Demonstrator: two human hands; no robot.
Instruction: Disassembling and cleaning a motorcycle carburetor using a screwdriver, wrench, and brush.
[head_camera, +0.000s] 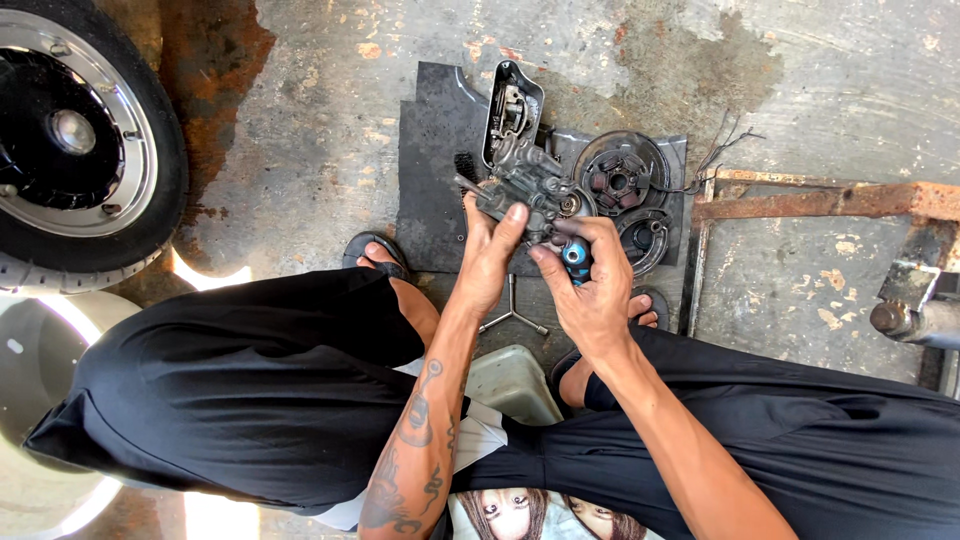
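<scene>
My left hand (487, 262) grips a grimy grey metal carburetor (522, 182), held above a dark mat (430, 180) on the concrete floor. My right hand (590, 285) holds a blue-handled screwdriver (575, 255), its tip hidden against the underside of the carburetor. Both hands are close together between my knees, which are in black trousers. Just beyond the carburetor on the mat lie an oblong metal cover (512, 108) and two round metal engine parts (622, 178).
A wheel with a silver rim and black tyre (75, 135) stands at the left. A rusty metal frame (820, 200) lies at the right. A three-armed socket wrench (512, 312) and a pale plastic container (512, 382) sit between my sandalled feet.
</scene>
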